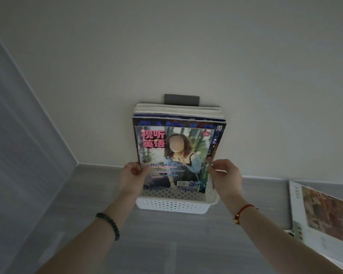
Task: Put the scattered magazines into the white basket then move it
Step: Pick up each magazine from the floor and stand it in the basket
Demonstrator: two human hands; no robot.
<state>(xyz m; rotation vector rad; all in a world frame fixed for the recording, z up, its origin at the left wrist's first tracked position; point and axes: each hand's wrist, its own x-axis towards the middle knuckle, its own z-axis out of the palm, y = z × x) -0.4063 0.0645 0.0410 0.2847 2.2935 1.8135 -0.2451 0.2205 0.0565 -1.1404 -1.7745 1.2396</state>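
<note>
1 loose magazine (pixel 325 210) right of basket (pixel 172 204)

You see a glossy paper cover on the front magazine (pixel 174 155), and matt, pale page edges on the stack of magazines (pixel 178 112) behind it. The white basket (pixel 172 204) looks like smooth perforated plastic. The floor (pixel 166 244) reads as grey wood-grain planks with a dull sheen, the wall (pixel 186 56) as matt paint.
</note>
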